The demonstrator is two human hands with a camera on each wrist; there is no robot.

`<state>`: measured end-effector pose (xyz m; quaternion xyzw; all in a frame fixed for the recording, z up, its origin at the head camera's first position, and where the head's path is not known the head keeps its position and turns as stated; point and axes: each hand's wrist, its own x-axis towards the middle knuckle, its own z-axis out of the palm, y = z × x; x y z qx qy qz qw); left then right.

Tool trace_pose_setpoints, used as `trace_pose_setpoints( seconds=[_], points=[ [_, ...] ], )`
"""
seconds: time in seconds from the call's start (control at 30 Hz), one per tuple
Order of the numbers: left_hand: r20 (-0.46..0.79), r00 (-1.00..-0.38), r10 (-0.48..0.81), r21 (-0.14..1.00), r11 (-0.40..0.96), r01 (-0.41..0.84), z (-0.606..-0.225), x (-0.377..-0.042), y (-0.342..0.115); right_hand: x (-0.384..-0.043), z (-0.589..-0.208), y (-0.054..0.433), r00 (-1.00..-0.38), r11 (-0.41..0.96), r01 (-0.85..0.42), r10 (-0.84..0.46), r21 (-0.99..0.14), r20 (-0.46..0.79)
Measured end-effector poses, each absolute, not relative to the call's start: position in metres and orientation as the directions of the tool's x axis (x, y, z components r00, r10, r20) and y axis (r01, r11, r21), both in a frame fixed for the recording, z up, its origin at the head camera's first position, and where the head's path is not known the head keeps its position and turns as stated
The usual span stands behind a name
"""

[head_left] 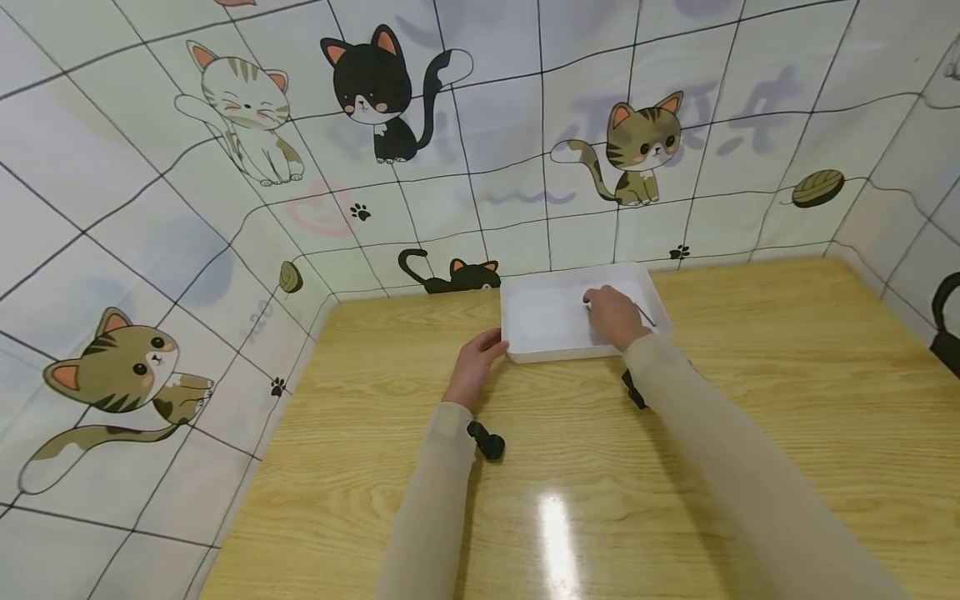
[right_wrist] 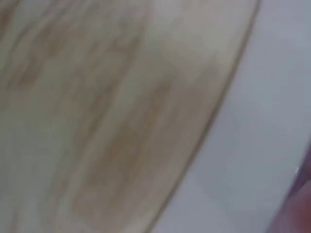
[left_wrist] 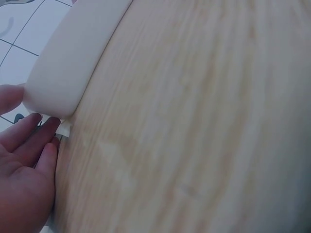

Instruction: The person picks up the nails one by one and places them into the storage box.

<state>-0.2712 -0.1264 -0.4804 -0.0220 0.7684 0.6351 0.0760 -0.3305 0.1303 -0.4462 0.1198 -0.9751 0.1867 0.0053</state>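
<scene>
A shallow white tray [head_left: 543,312] lies on the far part of the table, near the wall. My left hand [head_left: 476,364] holds its front left corner; in the left wrist view the thumb and fingers [left_wrist: 29,141] sit on either side of that corner. Over the right half of the tray is my right hand [head_left: 617,317], its fingers curled. From it a slim dark stick [head_left: 643,315] slants down to the right; its other end is hidden by the hand. Only a bit of the right hand [right_wrist: 296,213] shows in the right wrist view, beside the white tray wall [right_wrist: 233,145].
The wood-grain table [head_left: 570,450] meets a wall [head_left: 510,150] covered with cat drawings at the back and left. A black object [head_left: 947,333] stands at the far right edge. Black wrist cameras [head_left: 487,442] are strapped to both sleeves.
</scene>
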Motion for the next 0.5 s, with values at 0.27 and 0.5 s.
trace_pose_setpoints(
  seconds=[0.27, 0.5],
  points=[
    [-0.102, -0.995, 0.000, 0.974, 0.204, -0.099, -0.477, -0.271, -0.137, -0.311, -0.406, 0.141, -0.959, 0.883, -0.283, -0.254, -0.375, 0.126],
    [-0.092, -0.994, -0.067, 0.915, 0.387, -0.111, -0.470, -0.255, -0.156, -0.284, -0.397, 0.184, -0.952, 0.900, -0.303, -0.274, -0.314, 0.133]
  ],
)
